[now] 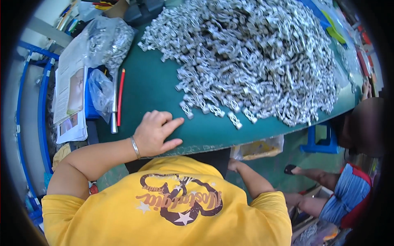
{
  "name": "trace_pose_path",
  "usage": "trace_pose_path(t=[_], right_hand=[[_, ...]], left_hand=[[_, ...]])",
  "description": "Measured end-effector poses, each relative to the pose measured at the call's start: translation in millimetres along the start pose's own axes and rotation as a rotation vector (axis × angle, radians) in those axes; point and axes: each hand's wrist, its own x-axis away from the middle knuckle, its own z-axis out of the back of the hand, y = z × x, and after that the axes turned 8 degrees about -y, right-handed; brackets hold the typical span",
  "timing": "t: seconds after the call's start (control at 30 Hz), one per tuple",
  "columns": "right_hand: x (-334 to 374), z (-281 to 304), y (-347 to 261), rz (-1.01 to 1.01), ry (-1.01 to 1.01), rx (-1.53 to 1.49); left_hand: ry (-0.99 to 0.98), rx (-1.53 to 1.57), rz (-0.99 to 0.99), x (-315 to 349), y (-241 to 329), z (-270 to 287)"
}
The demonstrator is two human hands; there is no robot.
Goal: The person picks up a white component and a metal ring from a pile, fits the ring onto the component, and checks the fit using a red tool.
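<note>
My left hand [158, 130] lies on the green tabletop [143, 88] near its front edge, fingers spread and nothing in them. Just beyond its index fingertip is a small silver metal piece with looped openings [186, 110], apart from the finger. A large heap of similar silver metal pieces [254, 61] covers the far and right part of the table, with a few loose ones [234, 120] along its near side. Below the table edge, by my lap, is my right hand [233, 165]; its fingers are mostly hidden.
Left of the hand lie a red pencil [120, 96], a slim metal tool [114, 119], papers [65, 90] and a plastic bag of silver pieces [108, 41]. Under the table edge sits a translucent bin [262, 148]. A blue stool [320, 141] and another person [344, 192] are at the right.
</note>
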Motion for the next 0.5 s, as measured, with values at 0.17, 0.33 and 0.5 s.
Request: trace_pose_path(t=[0.17,0.33,0.5], right_hand=[[-92,5,31,0.015,0.091,-0.844],[-63,60,-64,0.066,0.151,-1.295],[2,36,-66,0.0,0.094,-1.391]], left_hand=[[-0.005,-0.001,-0.063,0,-5,0],[-0.073,0.053,-0.096,-5,-7,-3],[-0.044,-0.001,-0.088,6,-6,-9]])
